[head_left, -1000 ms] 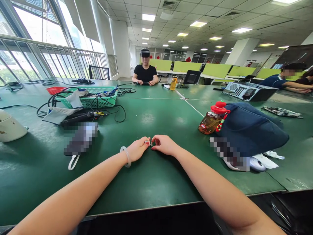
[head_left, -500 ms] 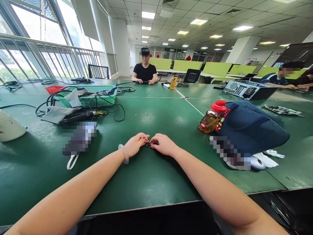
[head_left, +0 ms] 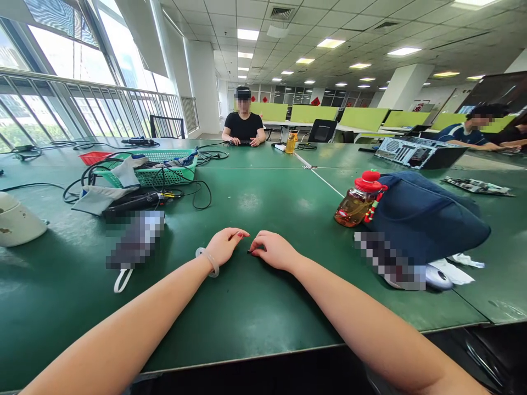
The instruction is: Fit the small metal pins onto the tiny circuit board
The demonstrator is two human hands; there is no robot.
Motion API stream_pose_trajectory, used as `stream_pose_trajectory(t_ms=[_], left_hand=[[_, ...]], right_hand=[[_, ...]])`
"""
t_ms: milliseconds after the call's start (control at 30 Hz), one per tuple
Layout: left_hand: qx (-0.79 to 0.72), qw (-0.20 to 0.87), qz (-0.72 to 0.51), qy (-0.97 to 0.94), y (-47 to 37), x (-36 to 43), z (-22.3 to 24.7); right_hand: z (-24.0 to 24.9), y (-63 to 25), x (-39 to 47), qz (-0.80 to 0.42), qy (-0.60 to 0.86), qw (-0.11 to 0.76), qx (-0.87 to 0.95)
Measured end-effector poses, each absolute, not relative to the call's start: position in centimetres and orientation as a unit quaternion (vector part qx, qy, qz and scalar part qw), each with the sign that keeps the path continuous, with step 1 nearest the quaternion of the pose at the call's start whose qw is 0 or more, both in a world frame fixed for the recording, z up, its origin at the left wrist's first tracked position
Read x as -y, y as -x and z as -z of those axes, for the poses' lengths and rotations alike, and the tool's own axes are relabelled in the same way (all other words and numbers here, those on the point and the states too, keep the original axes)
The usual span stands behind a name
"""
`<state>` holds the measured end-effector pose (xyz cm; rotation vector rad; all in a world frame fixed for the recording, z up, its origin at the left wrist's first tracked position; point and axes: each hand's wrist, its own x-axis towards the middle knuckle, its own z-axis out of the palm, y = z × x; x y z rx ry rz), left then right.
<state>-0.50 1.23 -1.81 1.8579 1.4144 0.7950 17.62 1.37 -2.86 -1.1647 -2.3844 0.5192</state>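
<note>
Right hand [head_left: 274,249] is pinching one small dark piece [head_left: 249,252] at the green table [head_left: 247,307]; left hand [head_left: 222,246] is hovering nearby, fingers narrow, whether holding anything I cannot tell. One green basket [head_left: 164,178] is holding cables and pale fabric [head_left: 125,171]; one red-capped bottle [head_left: 353,205] is containing amber liquid.

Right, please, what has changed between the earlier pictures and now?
The left hand has drawn back slightly to the left, away from the small dark piece, which is now at the right hand's fingertips only. The bottle, green basket and blue bag stayed in place.
</note>
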Motion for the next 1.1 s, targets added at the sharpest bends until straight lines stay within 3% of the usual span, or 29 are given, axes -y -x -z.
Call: stream_pose_trajectory(t_ms=[100,300,633,800,900,1000,1100], left_hand=[[-0.542,0.313,-0.313,-0.715,0.8,-1.3,1.9],[-0.512,0.396,-0.331,-0.687,1.1,-1.8,2.9],[-0.442,0.444,-0.312,-0.714,-0.7,-0.2,2.6],[-0.457,0.35,-0.302,-0.76,-0.5,0.2,1.6],[-0.504,0.279,-0.288,-0.765,0.2,-0.2,1.3],[-0.528,0.265,-0.278,-0.758,0.6,-0.5,1.3],[-0.518,0.283,-0.282,-0.756,0.5,-0.6,1.5]], right_hand=[[2.6,-17.8,-1.5,-0.205,0.426,0.241,0.848],[2.7,-18.3,-2.2,-0.244,0.466,0.3,0.796],[3.4,-18.2,-2.5,-0.359,0.453,0.315,0.753],[3.5,-18.3,-2.6,-0.375,0.442,0.356,0.733],[3.5,-17.9,-2.4,-0.456,0.422,0.353,0.7],[3.5,-17.7,-2.3,-0.522,0.397,0.357,0.665],[3.2,-17.8,-2.3,-0.493,0.407,0.381,0.668]])
